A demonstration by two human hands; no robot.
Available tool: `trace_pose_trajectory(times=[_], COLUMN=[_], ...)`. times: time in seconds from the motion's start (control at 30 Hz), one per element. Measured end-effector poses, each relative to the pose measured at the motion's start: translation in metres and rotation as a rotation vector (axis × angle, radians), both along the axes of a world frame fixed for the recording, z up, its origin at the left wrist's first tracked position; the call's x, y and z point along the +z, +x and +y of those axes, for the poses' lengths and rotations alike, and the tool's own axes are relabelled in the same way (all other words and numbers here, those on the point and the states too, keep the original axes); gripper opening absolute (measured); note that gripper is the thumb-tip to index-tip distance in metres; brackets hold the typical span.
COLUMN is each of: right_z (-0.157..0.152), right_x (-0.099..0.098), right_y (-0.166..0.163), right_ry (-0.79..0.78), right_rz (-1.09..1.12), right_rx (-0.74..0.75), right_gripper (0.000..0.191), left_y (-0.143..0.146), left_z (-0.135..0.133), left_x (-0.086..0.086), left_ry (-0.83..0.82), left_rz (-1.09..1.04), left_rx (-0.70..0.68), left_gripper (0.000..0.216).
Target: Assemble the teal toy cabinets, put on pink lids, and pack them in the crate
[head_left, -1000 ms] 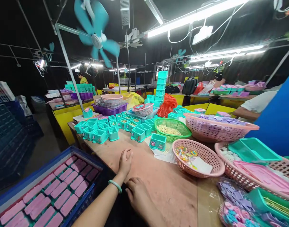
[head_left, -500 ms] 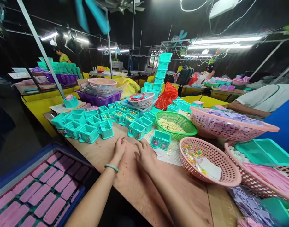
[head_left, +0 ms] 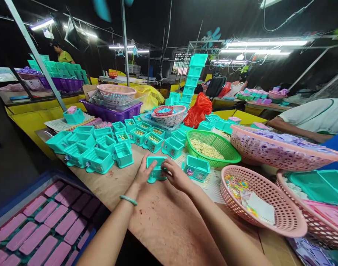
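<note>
A small teal plastic box (head_left: 157,170) stands at the near edge of the group, between my two hands. My left hand (head_left: 142,172) grips its left side, thumb over the near wall. On the right side, the fingers of my right hand (head_left: 174,173) are bent against the box; the fingertips are partly hidden. Just right of it, another teal box (head_left: 198,169) with a small printed picture sits on white paper. Several more teal boxes (head_left: 99,159) stand to the left, and some farther back hold thin yellowish pieces (head_left: 154,139).
A green basket (head_left: 235,158) of pale strips and a pink basket (head_left: 292,221) with colourful bits stand at right. Behind them is a large basket (head_left: 268,142) of purple pieces. A blue crate (head_left: 87,242) of pink-topped boxes sits lower left. A person's arm (head_left: 296,129) rests at far right.
My hands, earlier on the table without a box, now hold a teal box from the front of the group. The view has shifted slightly, with the baskets farther right.
</note>
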State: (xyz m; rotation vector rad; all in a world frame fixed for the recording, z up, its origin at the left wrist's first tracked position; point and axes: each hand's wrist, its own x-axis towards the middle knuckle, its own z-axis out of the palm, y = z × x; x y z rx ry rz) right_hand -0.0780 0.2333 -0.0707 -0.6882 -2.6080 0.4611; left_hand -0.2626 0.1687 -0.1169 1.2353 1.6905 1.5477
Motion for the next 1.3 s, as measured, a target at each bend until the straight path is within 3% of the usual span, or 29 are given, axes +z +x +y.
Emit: trace_pose_trajectory(times=[0.07, 0.13, 0.2, 0.33, 0.4, 0.5, 0.67, 0.87, 1.03, 1.17, 1.23, 1.3], right_z=[-0.011, -0.01, 0.003, 0.049, 0.069, 0.085, 0.083, 0.025, -0.028, -0.054, -0.066, -0.078], right_x=[0.002, 0.004, 0.008, 0.017, 0.02, 0.022, 0.024, 0.021, 0.014, 0.02, 0.024, 0.025], right_y=[0.002, -0.004, -0.019, -0.058, -0.077, -0.101, -0.119, -0.069, 0.004, 0.055, 0.075, 0.092], right_ry=[-0.025, -0.043, -0.045, -0.003, 0.006, -0.014, -0.033, 0.011, 0.017, 0.023, 0.029, 0.044], right_rz=[0.01, 0.017, 0.019, -0.012, -0.057, -0.158, -0.264, -0.226, -0.22, -0.237, -0.238, -0.189], right_rx=[0.049, 0.021, -0.09, -0.448, -0.58, -0.627, -0.602, -0.373, -0.166, -0.012, 0.058, 0.128], right_gripper=[0.016, 0.019, 0.025, 0.039, 0.057, 0.073, 0.057, 0.052, 0.023, 0.015, 0.017, 0.03], left_y=[-0.001, -0.004, -0.01, -0.025, -0.032, -0.04, -0.046, -0.05, -0.054, -0.029, -0.002, 0.027], left_z=[-0.021, -0.041, -0.056, -0.073, -0.077, -0.078, -0.073, -0.073, -0.07, -0.085, -0.102, -0.12], left_x=[0.0, 0.0, 0.001, 0.002, 0.002, -0.001, -0.008, -0.008, -0.003, 0.014, 0.021, 0.024], left_ry=[0.008, 0.014, 0.022, 0.034, 0.041, 0.066, 0.102, 0.094, 0.066, 0.15, 0.284, 0.341], left_rz=[0.052, 0.113, 0.173, 0.265, 0.294, 0.374, 0.483, 0.47, 0.469, 0.56, 0.703, 0.821], left_rx=[-0.037, -0.02, 0.055, 0.285, 0.379, 0.438, 0.489, 0.485, 0.476, 0.502, 0.36, -0.01], left_gripper=[0.089, 0.097, 0.088, 0.075, 0.072, 0.069, 0.065, 0.069, 0.07, 0.068, 0.067, 0.077])
